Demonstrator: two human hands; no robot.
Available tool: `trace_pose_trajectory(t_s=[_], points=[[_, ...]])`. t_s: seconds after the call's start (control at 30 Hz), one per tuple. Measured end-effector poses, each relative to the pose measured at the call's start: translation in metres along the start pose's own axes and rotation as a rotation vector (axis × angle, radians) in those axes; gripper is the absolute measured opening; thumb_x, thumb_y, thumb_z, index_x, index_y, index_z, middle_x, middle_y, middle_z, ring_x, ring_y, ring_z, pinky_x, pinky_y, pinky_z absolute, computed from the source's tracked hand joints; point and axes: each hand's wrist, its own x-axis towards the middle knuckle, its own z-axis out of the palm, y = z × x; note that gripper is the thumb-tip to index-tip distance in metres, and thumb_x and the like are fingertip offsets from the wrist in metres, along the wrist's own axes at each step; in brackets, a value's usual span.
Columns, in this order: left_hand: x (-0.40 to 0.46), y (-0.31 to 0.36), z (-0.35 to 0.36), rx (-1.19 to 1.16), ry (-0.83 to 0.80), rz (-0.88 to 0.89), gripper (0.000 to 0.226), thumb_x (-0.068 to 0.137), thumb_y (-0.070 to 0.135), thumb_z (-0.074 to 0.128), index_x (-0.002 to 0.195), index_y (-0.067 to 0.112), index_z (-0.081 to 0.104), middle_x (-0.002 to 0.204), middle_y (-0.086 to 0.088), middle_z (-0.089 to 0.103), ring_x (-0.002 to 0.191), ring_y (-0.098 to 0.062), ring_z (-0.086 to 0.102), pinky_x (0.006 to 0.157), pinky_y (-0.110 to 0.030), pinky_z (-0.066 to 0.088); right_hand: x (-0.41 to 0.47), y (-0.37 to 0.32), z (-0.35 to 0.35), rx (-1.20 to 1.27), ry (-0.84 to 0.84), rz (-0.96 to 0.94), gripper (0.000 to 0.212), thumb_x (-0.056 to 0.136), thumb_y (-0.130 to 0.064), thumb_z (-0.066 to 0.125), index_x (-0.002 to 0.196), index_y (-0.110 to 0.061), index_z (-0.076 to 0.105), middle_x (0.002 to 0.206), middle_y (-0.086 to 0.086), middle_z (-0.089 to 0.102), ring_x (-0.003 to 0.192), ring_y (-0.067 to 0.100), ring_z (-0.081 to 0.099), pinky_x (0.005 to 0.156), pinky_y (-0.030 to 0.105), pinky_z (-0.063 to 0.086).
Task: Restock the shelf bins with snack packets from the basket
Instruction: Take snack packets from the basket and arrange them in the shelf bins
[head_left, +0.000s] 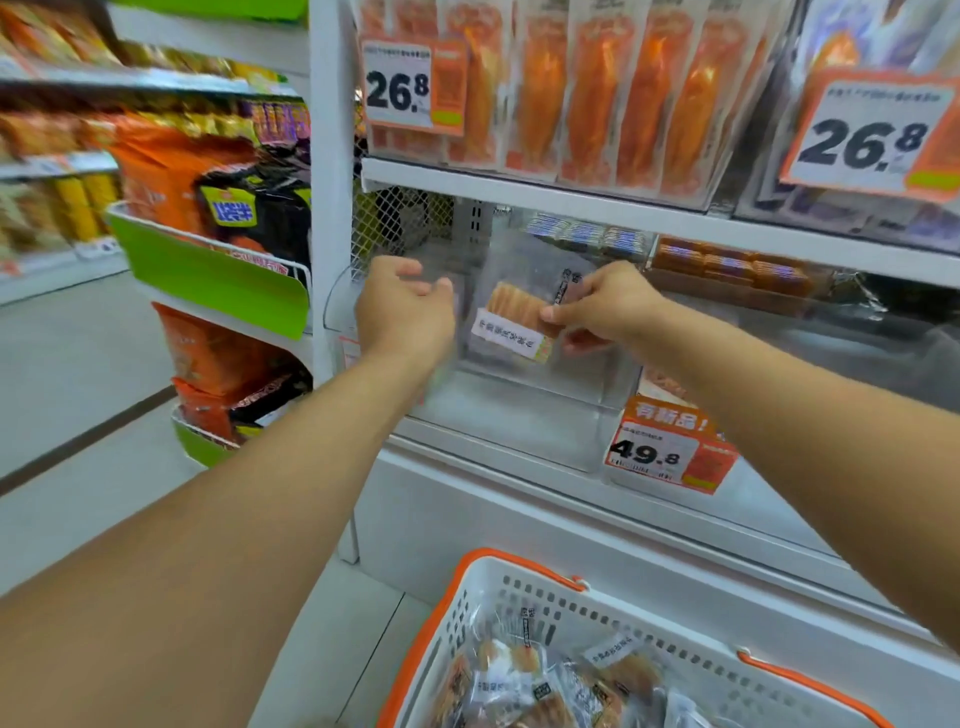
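A single snack packet (519, 322), clear-wrapped with a white label strip, is pinched at its right end by the right hand (602, 306), thumb and fingers clamped on it, and it hangs in the mouth of the clear shelf bin (519, 415) at the left end of the shelf; the bin looks otherwise almost bare, so restocking seems barely begun; the left hand (405, 317) hovers just beside the bin's left wall, fingers loosely apart and holding nothing, though blur hides whether it touches the plastic; the neighbouring bin (737, 275) to the right already carries orange packets; below, near the front of the shelf unit, the white basket (649, 623) with orange handles holds a good heap of packets (524, 686), so most of the job appears left; a 49.8 price tag (670, 452) hangs at the bin's lower right corner.
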Motion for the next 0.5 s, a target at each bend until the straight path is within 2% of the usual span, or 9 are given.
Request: trace_pose_trajectory(t_s=[0.07,0.13,0.2,0.3,0.37,0.5], points=[[0.006,-0.007,-0.005,-0.01,0.015,-0.047,0.013,0.093,0.019,0.062,0.104,0.023,0.055,0.083,0.009,0.057,0.076,-0.014,0.057,0.072,-0.027,0.048,0.022,-0.001,0.008,-0.042,0.005,0.115,0.017,0.087,-0.012,0.075,0.088,-0.001,0.062,0.084,0.015,0.072,0.07,0.024,0.073,0.07,0.038,0.063],[0.011,-0.013,-0.01,-0.055,-0.011,-0.102,0.012,0.091,0.015,0.058,0.099,0.023,0.058,0.091,-0.001,0.064,0.071,-0.018,0.058,0.062,-0.028,0.047,0.042,-0.004,0.017,-0.083,-0.02,0.18,0.015,0.092,-0.011,0.069,0.099,-0.001,0.061,0.095,0.016,0.072,0.079,0.025,0.073,0.078,0.038,0.062],[0.013,-0.017,-0.012,-0.074,-0.008,-0.128,0.013,0.088,0.014,0.056,0.095,0.024,0.061,0.1,-0.007,0.067,0.077,-0.023,0.062,0.067,-0.035,0.054,0.054,-0.003,0.03,-0.114,-0.061,0.26,0.024,0.095,-0.007,0.063,0.115,0.005,0.058,0.104,0.019,0.069,0.087,0.029,0.072,0.083,0.039,0.06],[0.012,-0.017,-0.011,-0.048,-0.041,-0.147,0.016,0.091,0.013,0.053,0.087,0.027,0.06,0.101,-0.004,0.068,0.082,-0.022,0.062,0.076,-0.037,0.055,0.065,0.01,0.048,-0.12,-0.071,0.371,0.028,0.098,-0.004,0.058,0.122,0.009,0.054,0.117,0.025,0.067,0.105,0.035,0.068,0.095,0.044,0.055],[0.012,-0.018,-0.009,-0.039,-0.065,-0.147,0.018,0.092,0.012,0.052,0.085,0.028,0.059,0.099,-0.003,0.068,0.084,-0.021,0.062,0.074,-0.035,0.055,0.07,0.017,0.056,-0.072,-0.051,0.383,0.025,0.097,-0.003,0.059,0.12,0.007,0.057,0.117,0.022,0.068,0.107,0.033,0.068,0.095,0.044,0.055],[0.01,-0.019,-0.007,0.0,-0.117,-0.134,0.013,0.094,0.013,0.052,0.095,0.022,0.061,0.095,-0.002,0.066,0.08,-0.019,0.064,0.057,-0.029,0.05,0.074,0.021,0.067,0.074,0.036,0.401,0.013,0.093,-0.002,0.065,0.104,0.0,0.059,0.102,0.017,0.07,0.095,0.032,0.072,0.081,0.042,0.06]])
